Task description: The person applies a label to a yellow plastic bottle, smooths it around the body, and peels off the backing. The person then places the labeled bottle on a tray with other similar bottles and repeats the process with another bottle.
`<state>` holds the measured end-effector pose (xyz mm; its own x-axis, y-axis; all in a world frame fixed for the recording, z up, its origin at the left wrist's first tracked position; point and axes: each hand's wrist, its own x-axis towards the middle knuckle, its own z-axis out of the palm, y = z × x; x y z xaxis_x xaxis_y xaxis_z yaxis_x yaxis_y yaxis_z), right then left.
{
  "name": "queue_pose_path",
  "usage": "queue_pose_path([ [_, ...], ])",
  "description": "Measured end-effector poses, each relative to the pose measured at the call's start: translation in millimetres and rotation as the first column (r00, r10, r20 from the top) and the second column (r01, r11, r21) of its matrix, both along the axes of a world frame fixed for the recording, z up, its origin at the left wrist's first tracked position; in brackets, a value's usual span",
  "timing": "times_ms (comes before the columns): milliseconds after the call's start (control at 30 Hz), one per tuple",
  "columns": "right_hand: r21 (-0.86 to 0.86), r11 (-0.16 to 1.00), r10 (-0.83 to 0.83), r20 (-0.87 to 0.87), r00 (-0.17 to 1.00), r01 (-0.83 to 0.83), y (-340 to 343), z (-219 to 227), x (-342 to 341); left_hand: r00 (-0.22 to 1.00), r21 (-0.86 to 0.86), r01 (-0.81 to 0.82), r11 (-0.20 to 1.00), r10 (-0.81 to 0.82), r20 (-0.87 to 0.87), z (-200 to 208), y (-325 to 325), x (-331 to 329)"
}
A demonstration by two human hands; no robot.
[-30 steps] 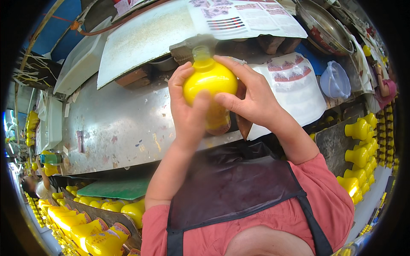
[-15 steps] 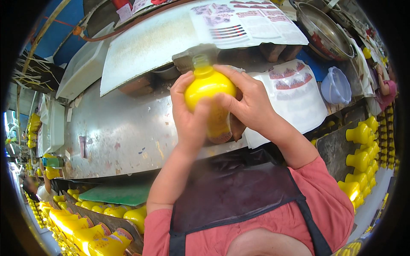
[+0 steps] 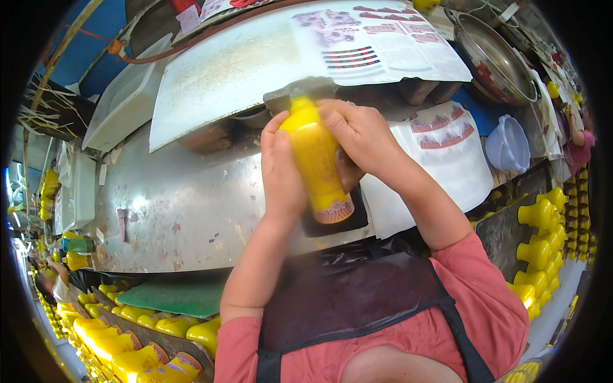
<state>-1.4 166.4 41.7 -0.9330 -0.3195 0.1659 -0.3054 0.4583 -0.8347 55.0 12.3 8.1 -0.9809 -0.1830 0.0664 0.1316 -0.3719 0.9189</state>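
Metal table (image 3: 172, 210) beneath; yellow vase (image 3: 314, 163) over its near side, long axis neck-away, base near. Left hand (image 3: 281, 169) grasps its left flank, right hand (image 3: 361, 137) its right shoulder, neither nearer. Paper sheets (image 3: 440, 175) right.

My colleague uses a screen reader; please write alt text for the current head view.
A person's left hand and right hand hold a glossy yellow bottle-shaped vase with a patterned band around its base, at a silvery metal table. White paper sheets with reddish prints lie to the right, near a pale blue plastic bucket, and more yellow vases line both lower sides.
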Motion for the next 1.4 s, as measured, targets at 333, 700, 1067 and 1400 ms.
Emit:
queue_pose_path([
  [333,-0.120,0.978,-0.168,0.009,0.986,0.168,37,-35,-31,0.999,0.034,0.027,0.999,-0.028,0.031,-20,-1,-16],
  [700,0.503,0.730,-0.257,-0.425,0.868,0.463,70,-26,-82,0.994,-0.100,-0.005,0.995,0.016,0.107,-18,0,-14],
  [1067,0.601,0.738,-0.207,-0.230,0.951,0.307,69,-1,-87,0.998,-0.074,0.006,0.997,-0.001,0.065,-23,-1,-15],
  [1400,0.501,0.813,-0.235,-0.182,0.955,0.296,57,14,-83,0.997,-0.087,0.030,0.996,-0.024,0.073,-20,-4,-15],
])
